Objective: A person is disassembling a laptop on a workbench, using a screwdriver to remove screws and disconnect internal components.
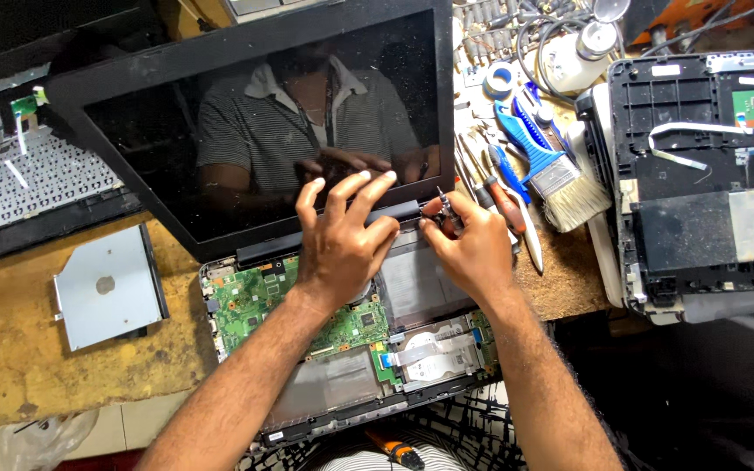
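On glossy screen (263, 131), left hand (342, 240) presses; right hand (473, 249) pinches metal hinge (441, 208).

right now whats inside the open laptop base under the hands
Inside the laptop base: a green circuit board, a hard drive and flat ribbon cables. The left hand covers the middle; what lies beneath is hidden.

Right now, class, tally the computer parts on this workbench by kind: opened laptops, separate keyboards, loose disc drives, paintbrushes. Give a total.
Opened black laptops with green circuit board showing: 1
Upturned black laptop base shells: 1
Separate white-backed keyboards: 1
Loose silver disc drives: 1
Blue-handled paintbrushes: 1
Total: 5
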